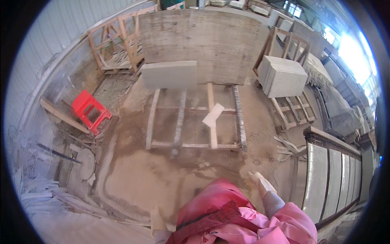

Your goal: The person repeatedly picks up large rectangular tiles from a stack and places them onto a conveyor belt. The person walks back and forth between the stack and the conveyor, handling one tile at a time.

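My right hand [262, 183], in a pale glove, hangs in front of my pink clothing with its fingertips pointing forward; nothing shows in it. My left hand [157, 221], also pale-gloved, is low beside the pink apron [215, 195], and its fingers are too blurred to read. Neither hand touches the frame ahead. That low slatted frame [178, 118] lies on the dusty floor, with a bent pale piece [213, 115] across one slat. At its far left end, several grey-white slabs [170, 73] stand on edge against a big upright board [199, 40].
A red plastic stool [91, 112] lies tipped at the left, near a round-based stand [84, 163]. To the right, a slab stack [282, 76] rests on a wooden pallet [294, 110]. Nearer right is a rack of pale panels [333, 179]. Wooden crates [118, 40] stand at the back left.
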